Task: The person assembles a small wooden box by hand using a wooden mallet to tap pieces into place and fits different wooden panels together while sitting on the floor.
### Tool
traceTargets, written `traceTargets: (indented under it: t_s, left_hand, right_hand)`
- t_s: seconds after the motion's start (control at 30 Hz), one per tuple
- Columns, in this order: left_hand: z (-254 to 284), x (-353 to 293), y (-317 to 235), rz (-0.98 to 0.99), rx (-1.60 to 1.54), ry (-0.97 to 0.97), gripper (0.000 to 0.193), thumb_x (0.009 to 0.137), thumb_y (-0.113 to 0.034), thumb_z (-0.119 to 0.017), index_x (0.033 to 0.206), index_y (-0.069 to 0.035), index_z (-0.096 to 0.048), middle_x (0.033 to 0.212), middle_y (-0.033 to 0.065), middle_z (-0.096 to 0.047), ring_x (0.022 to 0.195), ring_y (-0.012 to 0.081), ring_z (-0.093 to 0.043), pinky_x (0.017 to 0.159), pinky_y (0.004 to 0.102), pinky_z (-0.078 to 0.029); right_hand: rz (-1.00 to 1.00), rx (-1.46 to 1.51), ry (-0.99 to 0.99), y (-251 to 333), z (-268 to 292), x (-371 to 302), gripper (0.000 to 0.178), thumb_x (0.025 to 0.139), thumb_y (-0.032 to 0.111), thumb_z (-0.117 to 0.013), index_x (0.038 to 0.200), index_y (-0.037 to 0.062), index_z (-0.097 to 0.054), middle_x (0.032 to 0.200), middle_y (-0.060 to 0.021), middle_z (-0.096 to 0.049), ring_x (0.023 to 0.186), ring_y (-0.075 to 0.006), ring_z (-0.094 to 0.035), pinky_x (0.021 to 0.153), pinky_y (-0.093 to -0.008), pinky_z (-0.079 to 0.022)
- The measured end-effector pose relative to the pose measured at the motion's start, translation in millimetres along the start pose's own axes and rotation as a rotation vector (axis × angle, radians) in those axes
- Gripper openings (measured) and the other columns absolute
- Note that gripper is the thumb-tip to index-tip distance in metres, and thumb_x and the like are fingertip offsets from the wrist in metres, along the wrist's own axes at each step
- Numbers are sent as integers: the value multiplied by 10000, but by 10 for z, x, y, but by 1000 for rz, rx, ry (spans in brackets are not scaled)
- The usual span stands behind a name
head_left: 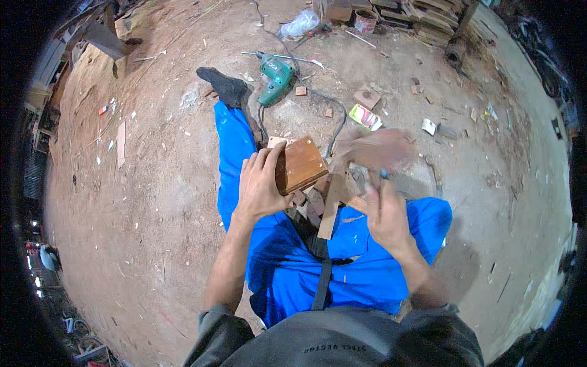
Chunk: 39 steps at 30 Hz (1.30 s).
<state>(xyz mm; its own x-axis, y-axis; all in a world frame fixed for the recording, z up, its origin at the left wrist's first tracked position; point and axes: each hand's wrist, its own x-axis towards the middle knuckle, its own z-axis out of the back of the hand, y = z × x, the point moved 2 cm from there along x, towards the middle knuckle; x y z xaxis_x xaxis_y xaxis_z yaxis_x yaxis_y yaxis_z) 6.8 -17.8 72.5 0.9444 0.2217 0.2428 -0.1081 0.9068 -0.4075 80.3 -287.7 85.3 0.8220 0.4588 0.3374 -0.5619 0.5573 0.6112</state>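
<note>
My left hand (260, 186) is closed round the left side of a brown, varnished wooden block (301, 164) with small pale dots near its corners. The block is tilted above my lap. My right hand (388, 214) has its fingers curled together on something smeared by motion, with a small blue spot (384, 174) at the fingertips. A blurred brown shape (379, 148) lies just beyond that hand; its kind cannot be told. Between my legs, a pale wooden strip (329, 214) slants beside several small wood offcuts (313, 205).
A green power drill (276, 79) lies ahead by my sock-covered foot (225, 87), its dark cord (339, 113) curving back toward me. Nearby on the dirt floor (165, 202) are a yellow-green packet (365, 117), wood scraps (367, 98), a plastic bag (299, 24) and a bucket (365, 22).
</note>
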Motion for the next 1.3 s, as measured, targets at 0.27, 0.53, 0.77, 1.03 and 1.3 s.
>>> traceTargets:
  t_s: [0.27,0.53,0.77,1.03,1.3]
  left_hand:
    - [24,-91,129,6,-51,5,988,539,-235,-822,1446,-84,-459,1224,166,-580,1139,381,-550,976,468,-436]
    - [13,-127,144,-9,-73,-33,988,523,-221,-845,1428,-83,-473,1210,159,-582,1110,381,-558,954,474,-438]
    - [-146,-185,254,12,-95,26,993,521,-185,-826,1440,-95,-462,1215,165,-574,1137,374,-546,973,459,-431]
    - [-299,-332,186,-47,-164,-224,995,504,-178,-874,1407,-43,-479,1249,162,-573,1162,357,-539,984,452,-410]
    - [-680,-1043,-208,-100,-17,13,1040,513,-230,-939,1433,-148,-461,1223,114,-500,1172,327,-484,947,485,-365]
  right_hand:
    - [-218,263,93,393,230,72,277,1047,203,-525,895,-27,-552,655,-138,-565,582,-220,-558,533,-386,-416]
    - [-225,158,183,328,-13,65,222,1029,171,-506,1068,-33,-586,894,-286,-667,867,-497,-644,716,-527,-507]
    - [-436,334,111,-44,-77,-48,369,1080,323,-481,999,-10,-618,639,7,-498,548,-51,-457,495,-257,-392]
    - [-540,659,55,-177,-57,-252,310,1077,293,-504,999,9,-601,629,23,-444,528,-61,-425,479,-244,-387]
    - [-802,583,129,-579,-137,-856,324,1058,320,-533,965,21,-617,636,9,-519,539,-61,-489,481,-250,-400]
